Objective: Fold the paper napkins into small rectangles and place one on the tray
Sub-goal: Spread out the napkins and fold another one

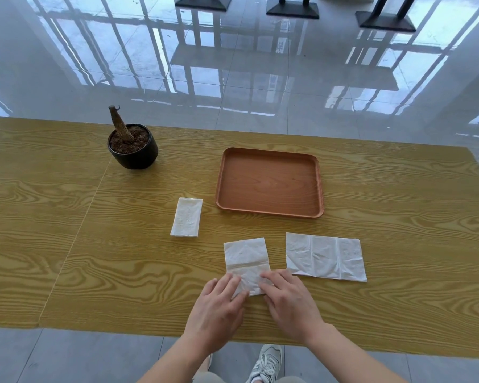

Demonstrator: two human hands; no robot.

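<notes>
A half-folded white napkin (246, 258) lies on the wooden table in front of me. My left hand (219, 305) and my right hand (288, 299) both rest on its near edge, fingers fairly straight and pressing the paper down. To its right lies an unfolded napkin (325, 256), spread flat with visible creases. A napkin folded into a small rectangle (186, 217) sits further left. The brown tray (270, 210) stands behind the napkins with nothing on it.
A black pot (134, 154) with soil and a bare stump stands at the back left of the table (67, 217). The table's near edge runs just below my wrists. Glossy tiled floor and black table bases lie beyond.
</notes>
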